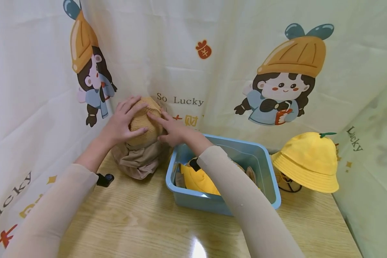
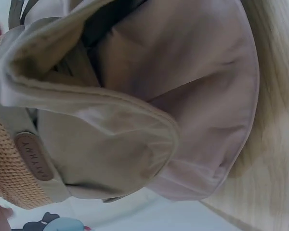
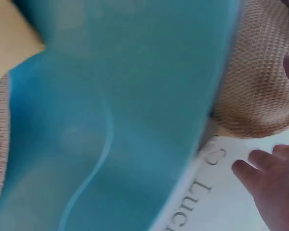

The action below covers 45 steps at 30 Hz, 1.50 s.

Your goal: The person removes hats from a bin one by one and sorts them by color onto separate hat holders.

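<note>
A hat with a tan woven crown [image 1: 143, 123] and a soft brown cloth brim [image 1: 137, 161] sits at the back left of the table. My left hand [image 1: 120, 122] lies spread over the crown's left side. From the right, my right hand [image 1: 175, 129] reaches to the crown with its index finger extended; neither hand's fingers are curled round the hat. In the left wrist view, the folded brim [image 2: 207, 96] droops, and a small leather label [image 2: 33, 156] shows on the band. The right wrist view shows the woven crown [image 3: 260, 72] beyond the bin's wall. Whatever supports the hat is hidden.
Just right of the hat stands a blue plastic bin [image 1: 171, 175] containing a yellow cloth item [image 1: 193, 179] and other pieces, partly under my right forearm. Farther right, a yellow bucket hat [image 1: 304, 161] rests above a black wire base [image 1: 290, 187]. Printed curtains [image 1: 180, 71] enclose the wooden table [image 1: 142, 222].
</note>
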Tool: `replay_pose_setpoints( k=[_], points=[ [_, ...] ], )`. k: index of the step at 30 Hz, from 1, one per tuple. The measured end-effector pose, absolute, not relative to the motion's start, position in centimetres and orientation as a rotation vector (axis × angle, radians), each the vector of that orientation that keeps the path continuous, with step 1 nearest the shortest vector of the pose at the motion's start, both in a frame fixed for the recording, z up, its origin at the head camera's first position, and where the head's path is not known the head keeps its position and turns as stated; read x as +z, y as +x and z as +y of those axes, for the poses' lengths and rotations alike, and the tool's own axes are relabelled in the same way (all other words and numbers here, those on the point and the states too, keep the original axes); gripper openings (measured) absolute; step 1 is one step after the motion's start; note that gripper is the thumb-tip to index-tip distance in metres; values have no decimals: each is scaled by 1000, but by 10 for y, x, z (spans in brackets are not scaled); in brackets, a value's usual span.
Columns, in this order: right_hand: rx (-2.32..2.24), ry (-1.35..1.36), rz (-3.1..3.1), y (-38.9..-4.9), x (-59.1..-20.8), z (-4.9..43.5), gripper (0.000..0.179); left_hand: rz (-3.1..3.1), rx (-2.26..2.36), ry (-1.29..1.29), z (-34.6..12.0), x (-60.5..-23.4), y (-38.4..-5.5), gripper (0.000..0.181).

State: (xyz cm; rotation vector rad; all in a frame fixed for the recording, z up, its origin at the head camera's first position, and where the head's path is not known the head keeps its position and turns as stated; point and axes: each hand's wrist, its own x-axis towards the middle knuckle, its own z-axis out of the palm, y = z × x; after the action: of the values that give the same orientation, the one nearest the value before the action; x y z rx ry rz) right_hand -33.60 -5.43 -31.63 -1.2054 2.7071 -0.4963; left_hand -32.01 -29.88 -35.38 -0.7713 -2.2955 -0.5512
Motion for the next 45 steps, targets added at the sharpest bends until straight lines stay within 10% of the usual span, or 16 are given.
replay_pose_setpoints(
  k=[15, 45],
  points=[
    [-623, -1260, 2637, -358, -305, -84, 119, -2520, -634, -561, -301, -349, -324, 96],
    [-210, -1248, 2873, -337, -331, -79, 111, -2422, -512, -551, -294, -357, -329, 94]
  ],
)
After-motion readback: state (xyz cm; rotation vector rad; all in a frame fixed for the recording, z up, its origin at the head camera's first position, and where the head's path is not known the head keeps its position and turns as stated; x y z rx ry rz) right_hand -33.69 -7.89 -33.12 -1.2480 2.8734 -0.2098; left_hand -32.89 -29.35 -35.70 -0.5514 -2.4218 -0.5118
